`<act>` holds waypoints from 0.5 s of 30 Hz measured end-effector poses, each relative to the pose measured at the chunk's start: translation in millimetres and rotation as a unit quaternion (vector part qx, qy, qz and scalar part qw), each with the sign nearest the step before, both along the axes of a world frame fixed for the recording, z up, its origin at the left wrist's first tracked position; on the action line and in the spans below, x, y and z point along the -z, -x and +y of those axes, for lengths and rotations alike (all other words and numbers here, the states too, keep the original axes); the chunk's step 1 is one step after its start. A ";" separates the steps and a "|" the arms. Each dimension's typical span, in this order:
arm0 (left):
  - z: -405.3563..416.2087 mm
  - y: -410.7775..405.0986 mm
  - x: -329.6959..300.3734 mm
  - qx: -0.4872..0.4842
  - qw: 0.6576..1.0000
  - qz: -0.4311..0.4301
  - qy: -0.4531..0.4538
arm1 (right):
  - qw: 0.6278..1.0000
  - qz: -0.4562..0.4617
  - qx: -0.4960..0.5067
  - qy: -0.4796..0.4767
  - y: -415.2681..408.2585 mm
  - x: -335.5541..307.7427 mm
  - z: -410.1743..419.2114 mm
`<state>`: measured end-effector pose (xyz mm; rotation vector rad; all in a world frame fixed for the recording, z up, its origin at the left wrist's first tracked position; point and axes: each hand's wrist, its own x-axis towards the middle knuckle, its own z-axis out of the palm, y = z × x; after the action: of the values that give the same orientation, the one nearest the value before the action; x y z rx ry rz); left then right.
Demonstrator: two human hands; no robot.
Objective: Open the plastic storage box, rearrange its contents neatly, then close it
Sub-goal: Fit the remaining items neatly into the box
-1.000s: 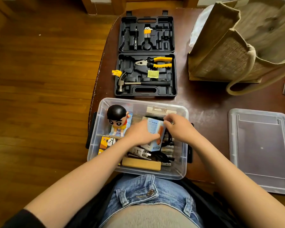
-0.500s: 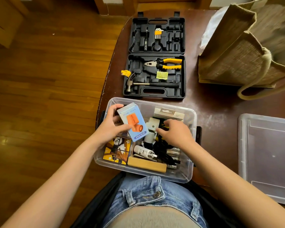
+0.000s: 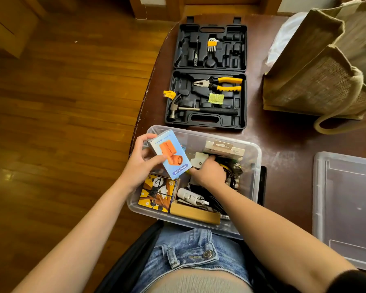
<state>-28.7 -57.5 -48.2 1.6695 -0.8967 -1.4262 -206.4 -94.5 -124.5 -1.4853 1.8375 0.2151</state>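
The clear plastic storage box (image 3: pixel 254 166) stands open at the table's near edge, in front of my lap. My left hand (image 3: pixel 140 163) holds a blue mini fan carton (image 3: pixel 170 153) tilted above the box's left side. My right hand (image 3: pixel 210 172) reaches down into the middle of the box, fingers curled among black cables and a white flat piece (image 3: pixel 197 160); what it grips is hidden. Inside lie a panda picture box (image 3: pixel 159 192), a white device (image 3: pixel 191 197), a wooden block (image 3: pixel 195 214) and a carded pack (image 3: pixel 223 150). The clear lid (image 3: pixel 347 208) lies to the right.
An open black tool case (image 3: pixel 207 77) with pliers, hammer and hex keys lies just behind the box. A jute bag (image 3: pixel 321 66) stands at the back right. The table's curved left edge drops to a wooden floor (image 3: pixel 61 102).
My left hand lifted the mini fan carton out of the box's middle and carried it to the left side. My right hand dropped deeper among the cables. The doll is now hidden.
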 end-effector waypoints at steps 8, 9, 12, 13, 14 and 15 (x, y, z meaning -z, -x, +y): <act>-0.7 -2.4 0.5 -0.004 1.000 0.009 0.005 | 0.982 -0.186 -0.027 0.002 -1.6 -0.4 2.6; -1.5 -0.8 0.7 0.001 1.000 0.012 0.007 | 0.973 -0.223 -0.052 -0.020 -1.6 -2.3 3.0; -4.7 3.6 0.1 0.016 1.000 0.013 0.021 | 0.961 -0.221 -0.154 -0.063 8.9 -11.0 4.1; -6.2 4.8 -0.5 0.022 0.999 0.009 0.031 | 0.962 -0.201 -0.179 -0.048 15.6 -15.6 4.0; -7.8 5.8 -0.9 0.029 0.999 0.005 0.041 | 0.964 -0.190 -0.186 -0.023 22.9 -20.9 3.4; -8.8 6.9 -1.1 0.038 0.998 0.002 0.046 | 0.966 -0.203 -0.159 -0.007 31.3 -26.1 2.6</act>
<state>-35.5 -66.4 -47.1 1.5784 -1.0191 -1.4157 -237.7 -91.9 -98.3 -1.6678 1.2691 0.0691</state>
